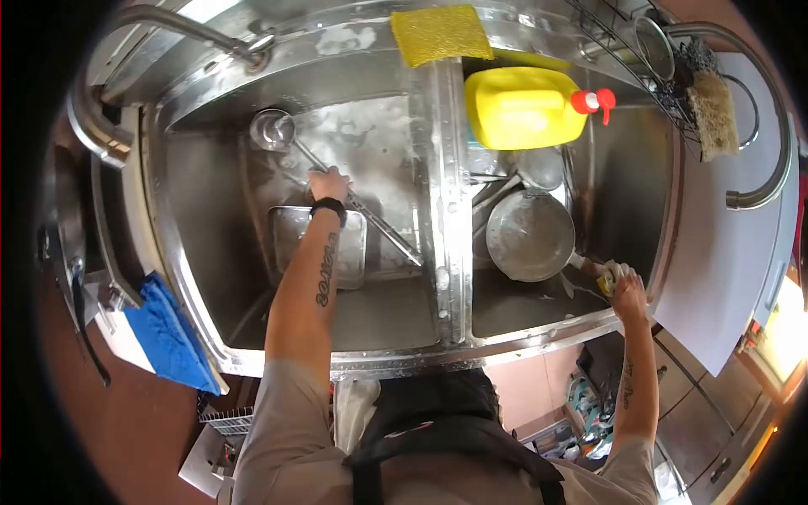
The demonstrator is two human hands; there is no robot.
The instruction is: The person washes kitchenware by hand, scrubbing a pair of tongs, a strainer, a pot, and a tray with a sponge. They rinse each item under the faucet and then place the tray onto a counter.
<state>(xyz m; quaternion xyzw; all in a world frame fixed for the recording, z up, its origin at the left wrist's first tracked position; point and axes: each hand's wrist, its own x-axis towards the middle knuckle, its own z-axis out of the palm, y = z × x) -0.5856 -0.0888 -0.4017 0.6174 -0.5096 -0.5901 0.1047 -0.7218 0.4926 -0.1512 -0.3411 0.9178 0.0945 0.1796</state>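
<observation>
My left hand (pixel 329 184) is closed around the long metal handle of a ladle (pixel 383 225) in the left sink basin. The ladle's round bowl (pixel 272 130) lies toward the back left. Below that hand sits a shallow rectangular metal tray (pixel 352 252), partly covered by my forearm. In the right basin, my right hand (pixel 629 296) grips a small yellow sponge (pixel 606 282) with white foam on it. Close by is a round metal pan (pixel 530 237), its handle pointing toward this hand. Behind the pan rests a smaller metal pot (pixel 540 168).
A metal divider (pixel 452 194) separates the basins. A yellow jug with a red pump (pixel 526 108) stands at the right basin's back, beside a yellow scrubbing cloth (pixel 442 35). Faucets (pixel 185 29) arch in at both sides. A blue cloth (pixel 172 337) hangs at left; a brush (pixel 712 114) hangs right.
</observation>
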